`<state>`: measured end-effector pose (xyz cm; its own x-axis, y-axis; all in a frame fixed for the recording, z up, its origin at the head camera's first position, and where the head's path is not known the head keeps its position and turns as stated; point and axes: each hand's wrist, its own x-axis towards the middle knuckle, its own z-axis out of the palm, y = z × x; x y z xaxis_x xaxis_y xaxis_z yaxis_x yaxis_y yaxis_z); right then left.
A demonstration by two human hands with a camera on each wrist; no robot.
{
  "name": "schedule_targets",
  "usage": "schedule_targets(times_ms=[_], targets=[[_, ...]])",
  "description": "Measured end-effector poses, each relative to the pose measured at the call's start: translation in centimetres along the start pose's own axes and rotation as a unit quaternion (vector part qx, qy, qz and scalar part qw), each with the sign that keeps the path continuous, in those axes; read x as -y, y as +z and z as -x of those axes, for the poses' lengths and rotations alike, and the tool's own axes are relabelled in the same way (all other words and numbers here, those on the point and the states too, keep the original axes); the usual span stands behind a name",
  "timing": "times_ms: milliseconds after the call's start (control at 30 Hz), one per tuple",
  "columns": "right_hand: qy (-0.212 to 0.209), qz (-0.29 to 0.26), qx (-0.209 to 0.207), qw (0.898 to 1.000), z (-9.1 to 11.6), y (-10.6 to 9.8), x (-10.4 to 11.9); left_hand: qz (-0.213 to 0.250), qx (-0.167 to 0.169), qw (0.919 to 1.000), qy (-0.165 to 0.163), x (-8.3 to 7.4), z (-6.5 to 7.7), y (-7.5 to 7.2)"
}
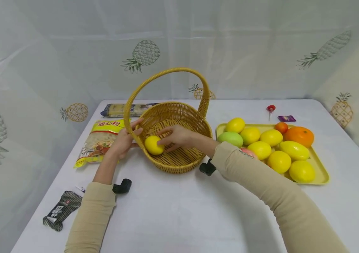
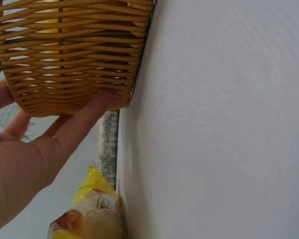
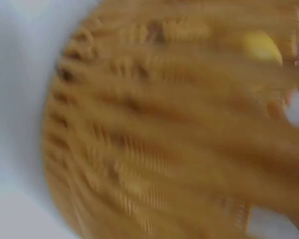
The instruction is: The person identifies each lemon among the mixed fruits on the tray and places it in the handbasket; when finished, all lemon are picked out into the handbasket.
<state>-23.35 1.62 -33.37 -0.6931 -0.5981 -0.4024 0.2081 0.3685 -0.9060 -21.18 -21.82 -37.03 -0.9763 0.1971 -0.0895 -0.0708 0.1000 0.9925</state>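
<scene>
Yellow, rounded fruit (image 1: 154, 145) lies at 8 o'clock inside the round, tan woven basket (image 1: 176, 170), the right hand (image 1: 179, 136) holding it from its 3 o'clock side; the left hand (image 1: 124, 140), fingers extended, touches the basket at 9 o'clock, probably to steady it; a yellow, rectangular fruit tray (image 1: 321, 173) sits at 3 o'clock, likely for right-handed reach; at 9 o'clock, a yellow-and-clear plastic bag (image 1: 98, 142) reads "通心粉".

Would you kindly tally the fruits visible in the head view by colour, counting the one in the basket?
Yellow fruits: 8 (7 on the tray, 1 in the basket)
Orange to orange-red fruits: 2
Green fruit: 1
Pink fruit: 1, partly hidden
Total: 12 visible; the right sleeve may hide more.
</scene>
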Motion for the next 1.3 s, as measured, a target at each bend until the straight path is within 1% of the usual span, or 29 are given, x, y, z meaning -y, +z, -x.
schedule_targets(times_ms=[100, 200, 300, 367, 500, 600, 733, 933, 967, 1033, 1133, 1233, 1300], targets=[[0.002, 0.018, 0.036, 0.999, 1.3, -1.6, 0.8, 0.000, -0.002, 1.0000, 0.003, 0.1, 0.1, 0.0], [0.000, 0.020, 0.069, 0.997, 3.0, -3.9, 1.4, 0.000, 0.003, 1.0000, 0.006, 0.1, 0.0, 0.0], [-0.017, 0.026, 0.088, 0.996, 5.2, -6.4, 1.5, 0.002, 0.007, 0.9999, 0.010, 0.2, -0.1, 0.2], [-0.037, 0.037, 0.092, 0.994, 7.0, -8.1, 1.2, 0.005, 0.008, 0.9999, 0.010, 0.2, -0.2, 0.3], [-0.074, 0.090, 0.072, 0.991, 11.1, -11.5, -0.5, 0.005, 0.010, 0.9999, 0.006, 0.3, -0.2, 0.5], [-0.092, 0.150, 0.035, 0.984, 14.3, -13.8, -2.5, 0.006, 0.010, 0.9999, 0.002, 0.4, -0.2, 0.5], [-0.106, 0.195, -0.014, 0.975, 18.2, -16.4, -5.2, 0.006, 0.006, 1.0000, 0.004, 0.4, -0.2, 0.2], [-0.147, 0.208, -0.036, 0.966, 23.1, -19.0, -9.7, 0.003, 0.007, 1.0000, 0.006, 0.2, -0.1, -0.1], [-0.150, 0.205, -0.039, 0.966, 23.8, -19.3, -10.5, 0.002, 0.007, 0.9999, 0.007, 0.2, 0.0, -0.2], [-0.149, 0.205, -0.053, 0.966, 25.3, -19.7, -11.9, 0.001, 0.008, 0.9999, 0.008, 0.0, 0.0, -0.2], [-0.158, 0.198, -0.058, 0.966, 27.2, -20.2, -14.1, -0.002, 0.009, 0.9999, 0.009, -0.1, 0.1, -0.2], [-0.156, 0.191, -0.063, 0.967, 28.6, -20.5, -15.8, -0.006, 0.009, 0.9999, 0.011, 0.1, 0.1, -0.3], [-0.143, 0.198, -0.081, 0.966, 29.1, -20.5, -16.6, -0.005, 0.009, 0.9999, 0.012, 0.2, 0.1, -0.2]])
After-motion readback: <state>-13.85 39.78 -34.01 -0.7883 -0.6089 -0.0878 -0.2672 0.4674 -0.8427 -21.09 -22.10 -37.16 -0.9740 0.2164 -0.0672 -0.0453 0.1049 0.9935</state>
